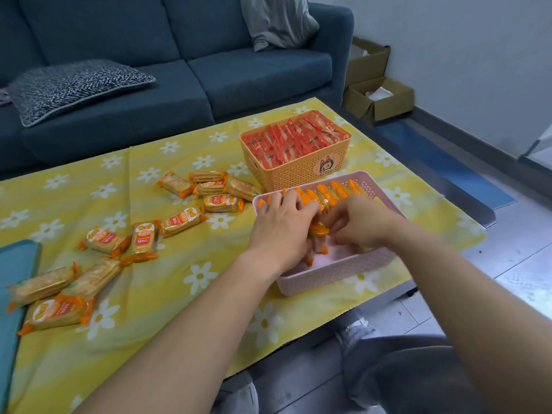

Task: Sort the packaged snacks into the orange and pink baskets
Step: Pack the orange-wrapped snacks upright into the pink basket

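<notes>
— Pink plastic, that's the basket (334,271) both your hands are reaching into, at the near right edge of the yellow flowered cloth (167,282).

— What are my hands doing in it?

— Your left hand (280,225) is curled, fingers pressed against the orange-ended packets (319,231) standing on edge inside. Your right hand (363,221) is curled too, fingertips meeting the same packets from the other side. Whether either hand truly pinches one packet, I cannot tell; the fingers hide it.

— And the other basket?

— Your orange basket (298,171) sits just behind the pink one, touching or nearly so, packed full of red packets (294,141) standing upright.

— What's left on the cloth?

— Loose cracker packets (209,189) lie scattered to your left, one cluster near the orange basket, another (59,294) by the near-left edge beside a teal tray (15,264). A blue sofa (179,70) stands beyond the table.
</notes>
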The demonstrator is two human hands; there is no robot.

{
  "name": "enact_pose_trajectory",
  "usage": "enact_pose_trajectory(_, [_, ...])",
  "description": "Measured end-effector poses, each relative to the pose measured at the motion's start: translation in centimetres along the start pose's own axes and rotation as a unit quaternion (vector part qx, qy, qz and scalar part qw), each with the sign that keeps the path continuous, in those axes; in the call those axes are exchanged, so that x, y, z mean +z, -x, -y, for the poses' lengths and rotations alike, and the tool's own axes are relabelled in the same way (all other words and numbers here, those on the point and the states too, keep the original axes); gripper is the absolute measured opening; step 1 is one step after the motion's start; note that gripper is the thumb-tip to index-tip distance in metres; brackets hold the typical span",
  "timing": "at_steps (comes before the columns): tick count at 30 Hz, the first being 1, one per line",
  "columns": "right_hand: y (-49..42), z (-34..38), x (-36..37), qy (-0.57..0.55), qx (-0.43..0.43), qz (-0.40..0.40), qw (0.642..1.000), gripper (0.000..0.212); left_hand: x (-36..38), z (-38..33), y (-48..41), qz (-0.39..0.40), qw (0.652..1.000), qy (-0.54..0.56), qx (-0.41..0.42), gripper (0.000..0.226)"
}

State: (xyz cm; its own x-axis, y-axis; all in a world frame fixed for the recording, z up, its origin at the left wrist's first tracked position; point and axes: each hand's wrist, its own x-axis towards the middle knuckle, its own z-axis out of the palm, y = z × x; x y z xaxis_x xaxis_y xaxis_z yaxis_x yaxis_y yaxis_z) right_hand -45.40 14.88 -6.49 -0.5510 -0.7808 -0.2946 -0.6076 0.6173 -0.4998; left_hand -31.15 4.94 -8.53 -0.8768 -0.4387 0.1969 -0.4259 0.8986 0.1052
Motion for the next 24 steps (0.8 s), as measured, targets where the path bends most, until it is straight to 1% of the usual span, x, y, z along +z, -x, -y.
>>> enact_pose_trajectory(2, [-0.1, -1.4, -1.7, 0.023, 0.022, -0.09, 0.995, 0.021, -0.1, 0.0, -0.2, 0.002, 1.0, -0.002, -0.005, 0.034])
enact_pose_trajectory(3, [-0.3, -2.1, -2.1, 0.055, 0.038, -0.129, 0.989, 0.021, -0.1, -0.2, -0.3, 0.004, 1.0, -0.004, -0.007, 0.033])
enact_pose_trajectory(4, [-0.5, -2.6, -2.2, 0.088, 0.054, -0.148, 0.983, 0.018, -0.1, -0.2, -0.3, 0.006, 1.0, -0.005, -0.009, 0.033])
enact_pose_trajectory(5, [-0.5, -2.7, -1.9, 0.121, 0.069, -0.144, 0.98, 0.015, -0.1, -0.4, -0.3, 0.007, 1.0, -0.006, -0.012, 0.032])
enact_pose_trajectory(8, [-0.7, -2.3, 0.2, 0.196, 0.099, -0.093, 0.971, 0.004, -0.1, -0.7, -0.4, 0.012, 1.0, -0.007, -0.026, 0.03])
enact_pose_trajectory(10, [-0.9, -2.0, 1.0, 0.193, 0.127, -0.074, 0.97, 0.026, -0.1, -0.9, -0.4, 0.014, 0.999, -0.007, -0.03, 0.029])
enact_pose_trajectory(14, [-0.6, -1.3, 1.2, 0.175, 0.173, -0.015, 0.969, 0.053, 0.0, -0.9, -0.5, 0.015, 0.999, 0.001, -0.033, 0.028])
enact_pose_trajectory(16, [-0.1, -0.9, 0.8, 0.196, 0.173, -0.012, 0.965, 0.066, 0.0, -0.8, -0.5, 0.018, 0.999, 0.009, -0.033, 0.027])
enact_pose_trajectory(17, [0.1, -0.8, 0.5, 0.201, 0.165, -0.015, 0.965, 0.065, 0.1, -0.7, -0.5, 0.018, 0.999, 0.012, -0.032, 0.027])
enact_pose_trajectory(18, [0.1, -0.8, 0.2, 0.192, 0.155, -0.015, 0.969, 0.059, 0.2, -0.7, -0.5, 0.014, 0.999, 0.015, -0.031, 0.028])
enact_pose_trajectory(21, [0.3, -0.8, -0.7, 0.106, 0.127, 0.015, 0.986, 0.043, 0.3, -0.6, -0.5, 0.0, 0.999, 0.023, -0.035, 0.034])
enact_pose_trajectory(24, [1.0, -1.0, -1.6, 0.006, 0.093, 0.039, 0.995, 0.043, 0.4, -0.6, -0.7, -0.006, 0.999, 0.027, -0.039, 0.032])
